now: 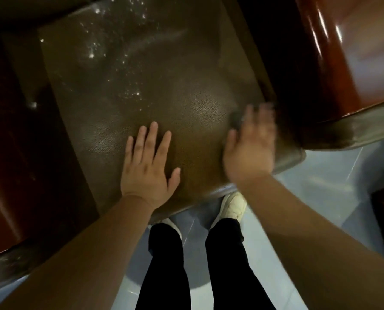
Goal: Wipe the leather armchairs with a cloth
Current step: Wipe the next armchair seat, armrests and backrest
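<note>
Here, a brown pebble-grained leather seat cushion (155,86) fills the middle of the view, roughly square, with a rolled front edge at the near side and scattered bright specks, possibly droplets or glints, across its far left part. Left hand (147,162): flat on the near part of the cushion, fingers straight and slightly spread, palm down, holding nothing. Right hand (249,146): blurred, over the near right corner of the cushion, fingers straight and spread; a small dark grey smudge (236,118) at its fingertips may be the cloth, but the blur makes this impossible to confirm, and no pinch is visible. Governing relation: the unwiped expanse of leather lies far and to the left of the right hand, and the cushion runs near to far, so a wiping stroke would probably travel away from the body and leftward; the right hand is nearer the right edge, the left hand nearer the centre. Flanking items: glossy red-brown lacquered wooden armrest (347,52) on the far right, smooth and rounded with sharp highlights; a darker matching armrest (12,153) on the left. Below: pale blue-white tiled floor (320,175), black trouser legs (164,265), a white shoe (233,204) tucked under the seat front.
</note>
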